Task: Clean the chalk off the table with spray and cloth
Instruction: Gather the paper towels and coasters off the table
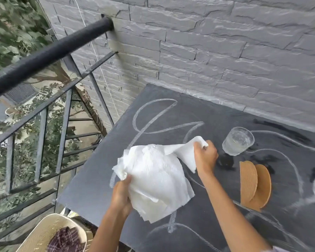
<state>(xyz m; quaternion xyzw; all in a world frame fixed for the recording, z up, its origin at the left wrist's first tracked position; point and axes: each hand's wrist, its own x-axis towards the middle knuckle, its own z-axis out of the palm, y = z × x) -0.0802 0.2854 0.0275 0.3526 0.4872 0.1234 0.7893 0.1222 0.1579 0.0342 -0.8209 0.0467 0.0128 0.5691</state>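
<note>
A dark slate table (91,190) carries looping white chalk lines (153,113). Both hands hold a large crumpled white cloth (156,177) just above the table's left part. My left hand (121,194) grips its lower left edge. My right hand (205,157) pinches its upper right corner. Wet dark patches (225,160) show on the slate near my right hand. No spray bottle is in view.
A clear glass (237,140) with liquid stands right of my right hand. Two round woven coasters (255,184) lie overlapping below it. A grey stone wall (207,51) backs the table. A black railing (44,57) runs at left; a cream basket (42,233) holds plaid fabric.
</note>
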